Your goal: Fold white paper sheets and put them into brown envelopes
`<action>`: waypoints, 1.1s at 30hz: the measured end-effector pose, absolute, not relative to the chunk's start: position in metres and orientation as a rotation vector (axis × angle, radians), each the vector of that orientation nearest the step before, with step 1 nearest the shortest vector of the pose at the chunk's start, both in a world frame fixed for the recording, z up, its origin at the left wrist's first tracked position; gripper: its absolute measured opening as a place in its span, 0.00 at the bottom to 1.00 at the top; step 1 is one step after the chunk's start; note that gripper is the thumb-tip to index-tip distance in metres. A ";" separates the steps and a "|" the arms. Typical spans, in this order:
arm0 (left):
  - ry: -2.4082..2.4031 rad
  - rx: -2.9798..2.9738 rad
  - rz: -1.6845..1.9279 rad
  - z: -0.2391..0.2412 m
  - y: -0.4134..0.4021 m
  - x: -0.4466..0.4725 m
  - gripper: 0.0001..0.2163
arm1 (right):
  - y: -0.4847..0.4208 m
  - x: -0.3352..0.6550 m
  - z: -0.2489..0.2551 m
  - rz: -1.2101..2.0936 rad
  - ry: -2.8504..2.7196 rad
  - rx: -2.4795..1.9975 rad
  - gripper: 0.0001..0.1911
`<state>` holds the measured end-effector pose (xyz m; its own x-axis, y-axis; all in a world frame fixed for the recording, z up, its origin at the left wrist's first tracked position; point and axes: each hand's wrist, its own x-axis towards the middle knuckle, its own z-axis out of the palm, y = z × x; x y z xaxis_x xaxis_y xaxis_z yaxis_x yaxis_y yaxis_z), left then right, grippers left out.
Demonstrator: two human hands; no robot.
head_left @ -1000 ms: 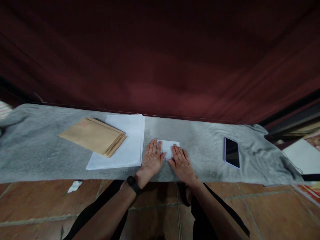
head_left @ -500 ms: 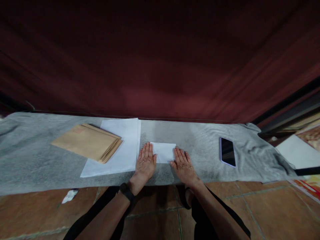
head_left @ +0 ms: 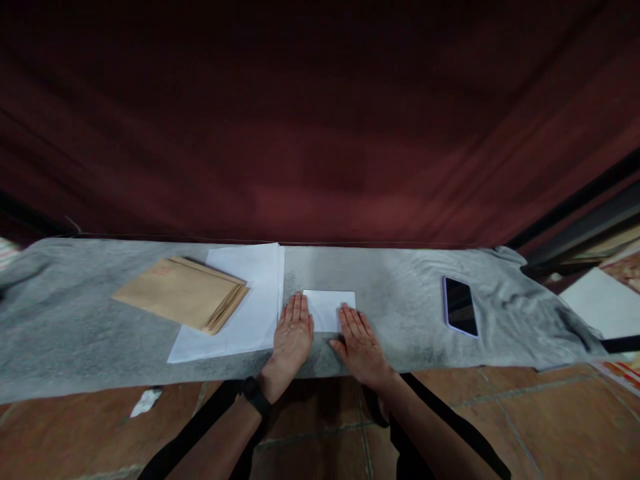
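Observation:
A small white rectangle of folded paper (head_left: pixel 325 310) lies flat on the grey cloth in front of me. My left hand (head_left: pixel 294 331) rests flat along its left edge, palm down, fingers stretched forward. My right hand (head_left: pixel 361 343) is flat too, its fingertips lying over the paper's lower right part and its thumb out to the left. Just left of my left hand are larger white sheets (head_left: pixel 260 287). A stack of brown envelopes (head_left: pixel 183 293) lies partly over those sheets.
Grey cloth (head_left: pixel 400 293) covers the long, narrow surface. To the right lies a phone (head_left: pixel 461 307) with a purple edge. A dark red curtain (head_left: pixel 320 167) rises behind. On the tiled floor (head_left: pixel 565 427) is a crumpled white scrap (head_left: pixel 146 403).
My right hand has slid toward me and slightly left, onto the paper's lower right part. My left hand stays at the left edge. The whole view has shifted slightly.

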<state>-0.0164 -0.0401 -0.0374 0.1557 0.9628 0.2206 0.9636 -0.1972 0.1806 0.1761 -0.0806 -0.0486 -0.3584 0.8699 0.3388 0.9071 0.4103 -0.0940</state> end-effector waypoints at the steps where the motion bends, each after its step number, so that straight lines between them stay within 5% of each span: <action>1: -1.988 -2.392 -0.443 -0.037 -0.040 -0.017 0.26 | -0.080 0.179 -0.050 -0.164 -2.327 -1.549 0.36; 12: -2.044 -2.445 -0.538 -0.025 -0.037 -0.016 0.24 | -0.070 0.179 -0.052 -0.237 -2.280 -1.611 0.38; 20: -2.466 -2.364 -1.122 -0.025 -0.016 -0.019 0.32 | -0.068 0.167 -0.054 -0.286 -2.241 -1.610 0.40; 29: -2.976 -2.071 -2.281 -0.022 -0.006 -0.026 0.44 | -0.067 0.154 -0.043 -0.156 -2.307 -1.586 0.45; 33: -3.038 -1.919 -2.545 -0.014 -0.009 -0.024 0.41 | -0.066 0.144 -0.037 -0.116 -2.325 -1.604 0.34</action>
